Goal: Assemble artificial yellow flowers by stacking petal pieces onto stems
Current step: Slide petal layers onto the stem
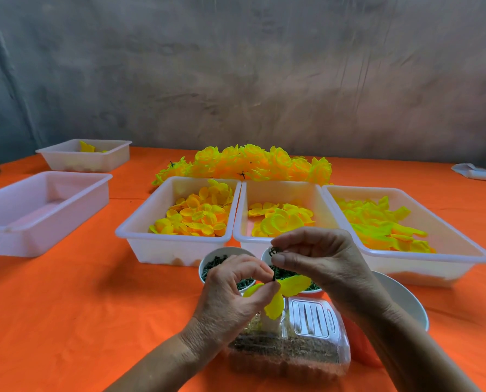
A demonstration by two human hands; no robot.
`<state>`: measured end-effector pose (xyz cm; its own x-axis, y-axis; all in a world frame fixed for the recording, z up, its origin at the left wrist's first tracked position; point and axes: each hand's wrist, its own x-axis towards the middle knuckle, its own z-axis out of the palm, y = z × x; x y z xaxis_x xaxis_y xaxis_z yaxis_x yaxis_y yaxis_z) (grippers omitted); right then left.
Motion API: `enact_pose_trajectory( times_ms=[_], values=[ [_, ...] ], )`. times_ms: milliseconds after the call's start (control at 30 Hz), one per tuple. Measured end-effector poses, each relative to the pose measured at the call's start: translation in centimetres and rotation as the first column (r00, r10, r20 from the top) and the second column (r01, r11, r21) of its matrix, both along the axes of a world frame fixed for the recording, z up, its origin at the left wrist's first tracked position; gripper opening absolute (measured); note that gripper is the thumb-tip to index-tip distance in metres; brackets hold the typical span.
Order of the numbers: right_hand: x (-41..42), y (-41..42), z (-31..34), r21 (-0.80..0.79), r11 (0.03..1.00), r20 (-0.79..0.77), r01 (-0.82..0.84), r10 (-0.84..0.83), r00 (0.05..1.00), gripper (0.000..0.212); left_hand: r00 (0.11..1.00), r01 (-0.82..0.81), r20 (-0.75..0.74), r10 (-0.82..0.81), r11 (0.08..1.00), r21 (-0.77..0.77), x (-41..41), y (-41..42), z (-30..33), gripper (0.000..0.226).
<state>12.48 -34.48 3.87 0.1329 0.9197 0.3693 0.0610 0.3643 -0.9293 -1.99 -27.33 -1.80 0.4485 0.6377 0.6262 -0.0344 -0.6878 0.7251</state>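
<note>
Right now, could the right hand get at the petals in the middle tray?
Probably yes. The right hand hovers just in front of the middle tray, whose top is open, and nothing lies between them. But its fingers already pinch a small dark green piece, so its grip is occupied.

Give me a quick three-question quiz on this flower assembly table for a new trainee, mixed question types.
1. True or false: the left hand pinches a dark stem with a yellow petal piece on it.
2. How many white trays holding yellow petals stand side by side just beyond the hands? A) two B) three C) five
3. Fill in: the right hand pinches a small dark ____ piece.

Key: 1 true; 2 B; 3 round.
</note>
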Motion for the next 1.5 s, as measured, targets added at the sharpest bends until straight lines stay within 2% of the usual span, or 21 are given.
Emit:
enact_pose_trajectory(
  times_ms=[267, 533, 833, 1500],
  values=[
    [0.4, 0.0, 0.1, -0.075, 0.997, -0.04, -0.018, 0.015, 0.999, 0.023, 1.0, -0.005, -0.007, 0.005, 1.0, 0.001, 0.0, 0.0, 0.0, 0.008],
    [0.3, -0.2, 0.0, -0.076, 0.996, -0.19, 0.037, -0.051, 0.98, 0.027, 1.0, -0.014, 0.002, 0.014, 1.0, -0.002, 0.1, 0.0, 0.0, 0.008],
    [-0.3, -0.5, -0.2, -0.016, 0.998, -0.091, 0.066, -0.067, 0.994, 0.025, 1.0, 0.006, 0.011, -0.006, 1.0, -0.028, 0.1, 0.1, 0.0, 0.007],
    [-0.9, -0.6, -0.8, 0.018, 0.998, -0.164, 0.06, -0.056, 0.985, 0.021, 1.0, 0.013, 0.025, -0.013, 1.0, -0.019, 0.2, 0.0, -0.1, 0.007]
  ],
)
